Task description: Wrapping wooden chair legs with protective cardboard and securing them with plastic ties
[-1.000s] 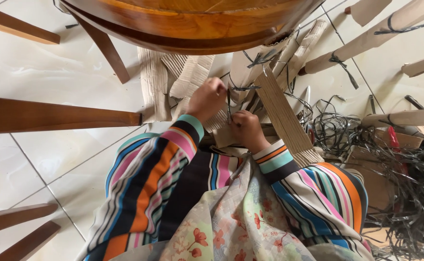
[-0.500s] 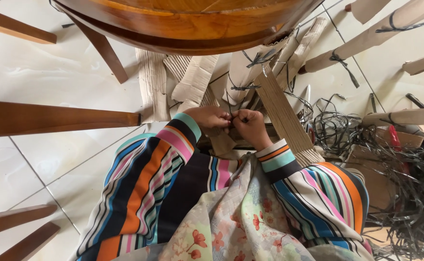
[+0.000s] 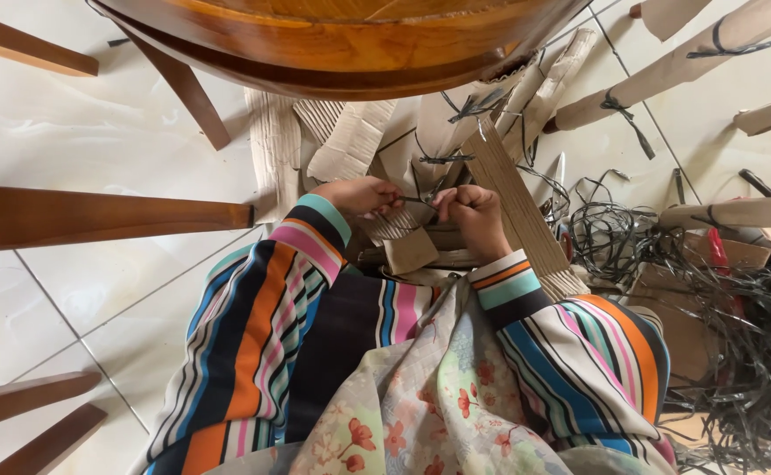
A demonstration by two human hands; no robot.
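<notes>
My left hand [image 3: 361,195] and right hand [image 3: 471,211] each pinch the thin black strap [image 3: 416,201] with pressed-together fingers, above the rolled cardboard bundle [image 3: 412,246] on the tiled floor [image 3: 121,290].

We seem to be on the floor of a home used for handwork: pale glossy floor tiles [image 3: 95,149], the legs of wooden chairs [image 3: 95,215] and a round wooden table [image 3: 341,40] overhead, with rolled corrugated cardboard bundles [image 3: 719,48] tied in black strapping and a loose heap of black plastic straps [image 3: 755,352] beside us.
</notes>
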